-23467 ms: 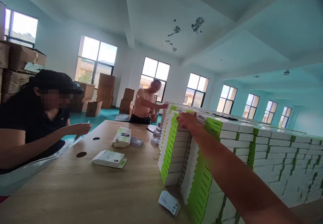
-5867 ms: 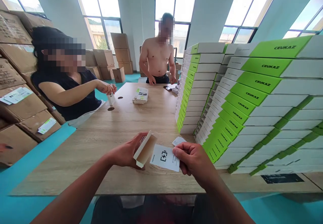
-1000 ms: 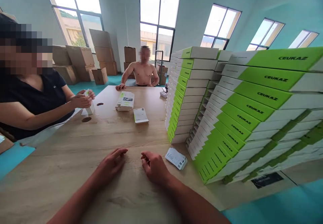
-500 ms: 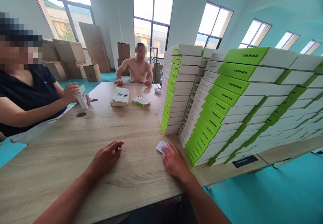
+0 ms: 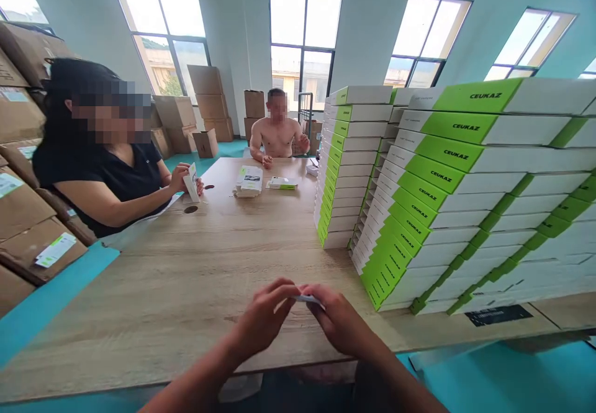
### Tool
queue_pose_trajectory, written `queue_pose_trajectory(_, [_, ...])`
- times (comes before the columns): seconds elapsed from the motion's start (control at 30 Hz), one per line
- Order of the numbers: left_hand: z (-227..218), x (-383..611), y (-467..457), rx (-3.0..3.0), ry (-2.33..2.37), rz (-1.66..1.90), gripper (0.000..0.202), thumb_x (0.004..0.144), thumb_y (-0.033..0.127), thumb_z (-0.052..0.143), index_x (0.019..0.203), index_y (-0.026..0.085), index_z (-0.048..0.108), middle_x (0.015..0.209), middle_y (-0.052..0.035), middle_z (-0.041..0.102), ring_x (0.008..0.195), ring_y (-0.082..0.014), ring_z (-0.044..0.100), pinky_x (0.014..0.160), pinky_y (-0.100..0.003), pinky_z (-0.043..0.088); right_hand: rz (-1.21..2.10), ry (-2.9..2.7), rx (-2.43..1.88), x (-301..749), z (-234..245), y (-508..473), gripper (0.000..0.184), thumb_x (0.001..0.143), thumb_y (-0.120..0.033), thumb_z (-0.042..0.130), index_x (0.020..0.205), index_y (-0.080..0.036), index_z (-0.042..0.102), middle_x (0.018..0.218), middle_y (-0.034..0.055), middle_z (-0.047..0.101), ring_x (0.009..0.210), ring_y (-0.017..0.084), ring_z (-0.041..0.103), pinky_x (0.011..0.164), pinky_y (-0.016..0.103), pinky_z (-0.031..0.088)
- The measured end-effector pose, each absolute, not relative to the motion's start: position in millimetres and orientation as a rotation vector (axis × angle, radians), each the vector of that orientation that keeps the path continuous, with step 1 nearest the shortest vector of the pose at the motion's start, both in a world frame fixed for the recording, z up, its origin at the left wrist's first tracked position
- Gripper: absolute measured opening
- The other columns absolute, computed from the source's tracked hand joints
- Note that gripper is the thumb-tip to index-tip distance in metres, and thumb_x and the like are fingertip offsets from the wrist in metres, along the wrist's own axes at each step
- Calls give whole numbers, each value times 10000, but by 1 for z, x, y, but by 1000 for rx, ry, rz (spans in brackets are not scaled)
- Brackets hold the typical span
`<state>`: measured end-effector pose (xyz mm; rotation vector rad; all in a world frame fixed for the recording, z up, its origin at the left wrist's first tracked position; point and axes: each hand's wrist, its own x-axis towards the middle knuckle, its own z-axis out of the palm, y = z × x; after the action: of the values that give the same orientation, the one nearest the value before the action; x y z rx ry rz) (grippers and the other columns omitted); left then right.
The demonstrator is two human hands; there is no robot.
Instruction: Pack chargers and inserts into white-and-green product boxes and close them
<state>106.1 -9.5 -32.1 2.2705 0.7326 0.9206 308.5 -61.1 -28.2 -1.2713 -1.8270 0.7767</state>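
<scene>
Bridging left hand (image 5: 264,315) and right hand (image 5: 339,318) are pale leaflets (image 5: 307,299).

Bare left hand (image 5: 263,317) and bare right hand (image 5: 342,320) of yours, above dark, shadowed clothing (image 5: 371,395).

Your slim, jointed fingers (image 5: 279,288) narrow toward their tips; your smooth, uncovered left forearm (image 5: 200,379) and smooth, uncovered right forearm (image 5: 398,377) taper toward the hands and are bare right down to the lower border of your view, where the clothing you wear looks nearly black, its cut and material too dim to tell.
</scene>
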Motion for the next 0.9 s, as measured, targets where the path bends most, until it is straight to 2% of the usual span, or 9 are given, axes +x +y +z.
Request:
queue_pose_trajectory(0.13, [-42, 125, 29, 2062, 792, 998, 155, 940, 192, 522, 1007, 202, 661, 1008, -61, 659, 957, -199, 623, 879, -309, 487, 973, -1597, -1222, 315, -38, -17, 167, 846, -221, 615, 997, -221, 687, 960, 26, 723, 919, 201, 658, 887, 332, 494])
queue_pose_trajectory(0.3, [-69, 138, 37, 1964, 835, 968, 310, 854, 135, 520, 1149, 200, 594, 1081, -69, 663, 996, -215, 617, 876, -322, 493, 971, -1390, -1190, 311, -78, -1, 538, 753, -139, 565, 1269, -248, 464, 1168, 55, 626, 1087, 184, 621, 974, 347, 484])
queue_pose_trajectory(0.4, [-76, 141, 35, 1937, 839, 960, 480, 768, 64, 479, 1229, 192, 516, 1112, -76, 640, 1020, -208, 609, 895, -324, 487, 931, -1359, -1152, 306, -81, -2, 594, 741, -102, 500, 1307, -254, 403, 1136, 44, 591, 1114, 172, 591, 1011, 345, 456])
queue_pose_trajectory(0.5, [-76, 140, 33, 1924, 851, 956, 574, 722, 40, 443, 1278, 182, 463, 1078, -75, 617, 998, -204, 603, 886, -329, 484, 901, -1373, -1169, 303, -81, -6, 607, 734, -83, 481, 1315, -243, 408, 1078, 32, 572, 1034, 168, 591, 953, 332, 478])
queue_pose_trajectory(0.6, [-75, 140, 31, 1943, 829, 916, 499, 715, 40, 451, 1183, 194, 529, 1059, -60, 631, 1012, -205, 598, 911, -328, 461, 888, -1424, -1208, 303, -82, -11, 542, 758, -88, 497, 1283, -220, 467, 1019, 23, 582, 929, 169, 600, 909, 337, 487])
queue_pose_trajectory(0.7, [-73, 141, 29, 1963, 832, 880, 342, 756, 64, 474, 1054, 201, 571, 1012, -49, 647, 976, -209, 598, 899, -329, 445, 848, -1442, -1243, 301, -83, -15, 525, 788, -107, 510, 1300, -210, 461, 1031, 32, 589, 947, 181, 602, 937, 360, 476])
queue_pose_trajectory(0.8, [-72, 141, 26, 1971, 856, 883, 269, 796, 94, 498, 1033, 206, 562, 1025, -52, 642, 981, -217, 591, 904, -335, 437, 805, -1423, -1272, 301, -84, -16, 565, 798, -145, 547, 1341, -221, 411, 1137, 62, 580, 1062, 204, 588, 1005, 393, 453])
queue_pose_trajectory(0.9, [-73, 140, 26, 1961, 874, 894, 300, 800, 83, 491, 1064, 214, 549, 1076, -56, 644, 1026, -219, 589, 938, -341, 427, 813, -1451, -1267, 301, -87, -15, 694, 764, -113, 543, 1411, -244, 329, 1296, 84, 538, 1225, 207, 531, 1099, 415, 397])
